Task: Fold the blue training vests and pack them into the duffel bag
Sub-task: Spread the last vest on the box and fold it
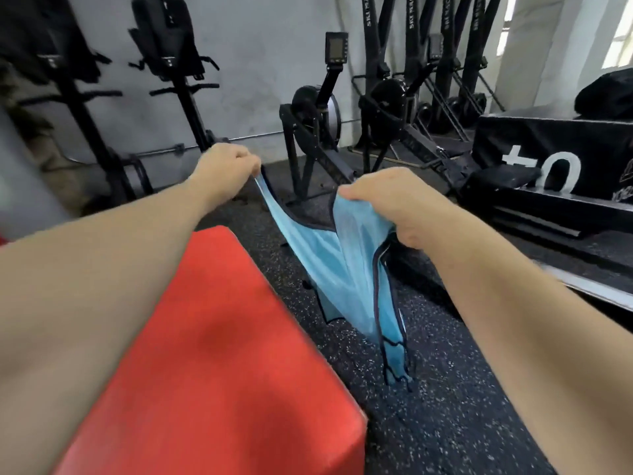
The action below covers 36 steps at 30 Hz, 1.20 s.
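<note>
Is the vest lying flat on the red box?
No, the left hand and right hand grip the vest by its top, so it hangs beside the red box.

Daylight pours from a blown-out white window (618, 36) at upper right; the room is otherwise moderately lit. A soft shadow crosses the red padded box (212, 337). Everything is slightly soft, the left hand (227, 166) and light blue mesh vest (329, 255) smeared. Wide-angle bending stretches the edges
</note>
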Motion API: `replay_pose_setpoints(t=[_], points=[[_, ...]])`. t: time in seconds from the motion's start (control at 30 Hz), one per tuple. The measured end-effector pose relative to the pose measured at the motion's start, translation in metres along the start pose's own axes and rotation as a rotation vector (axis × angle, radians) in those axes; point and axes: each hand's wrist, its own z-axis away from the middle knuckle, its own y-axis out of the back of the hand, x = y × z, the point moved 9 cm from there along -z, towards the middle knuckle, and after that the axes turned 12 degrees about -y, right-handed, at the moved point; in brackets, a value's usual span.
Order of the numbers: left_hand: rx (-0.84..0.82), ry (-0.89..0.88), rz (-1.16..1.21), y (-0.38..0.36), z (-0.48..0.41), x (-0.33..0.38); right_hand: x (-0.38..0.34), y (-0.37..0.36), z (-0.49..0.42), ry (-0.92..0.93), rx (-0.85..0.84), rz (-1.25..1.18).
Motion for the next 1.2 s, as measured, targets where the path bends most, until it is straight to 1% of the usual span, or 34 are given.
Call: replay_pose_setpoints(t=[0.13, 0.2, 0.27, 0.43, 0.5, 0.63, 0.77, 0.9, 1.03, 1.2], points=[[-0.008, 0.081, -0.078, 0.056, 0.049, -0.049, -0.008, -0.068, 0.032, -0.002, -0.111, 0.050], [-0.027, 0.179, -0.063, 0.072, 0.082, -0.085, -0.005, -0.103, 0.047, 0.014, -0.153, 0.141], [-0.065, 0.227, -0.041, 0.082, 0.108, -0.116, -0.002, -0.131, 0.055, 0.011, -0.160, 0.184], [-0.090, 0.283, -0.074, 0.104, 0.158, -0.171, 0.005, -0.192, 0.072, -0.032, -0.169, 0.248], [-0.136, 0.287, -0.098, 0.109, 0.176, -0.191, 0.008, -0.220, 0.086, -0.052, -0.202, 0.251], [-0.267, 0.303, -0.147, 0.115, 0.218, -0.232, 0.026, -0.281, 0.117, -0.082, -0.322, 0.313], [-0.324, 0.331, -0.169, 0.123, 0.262, -0.272, 0.046, -0.328, 0.141, -0.107, -0.387, 0.278], [-0.357, 0.352, -0.212, 0.134, 0.297, -0.303, 0.062, -0.361, 0.154, -0.149, -0.411, 0.339], [-0.464, 0.335, -0.363, 0.145, 0.322, -0.334, 0.075, -0.387, 0.170, -0.183, -0.433, 0.396], [-0.610, 0.327, -0.644, 0.166, 0.341, -0.357, 0.089, -0.429, 0.200, -0.208, -0.557, 0.335]])
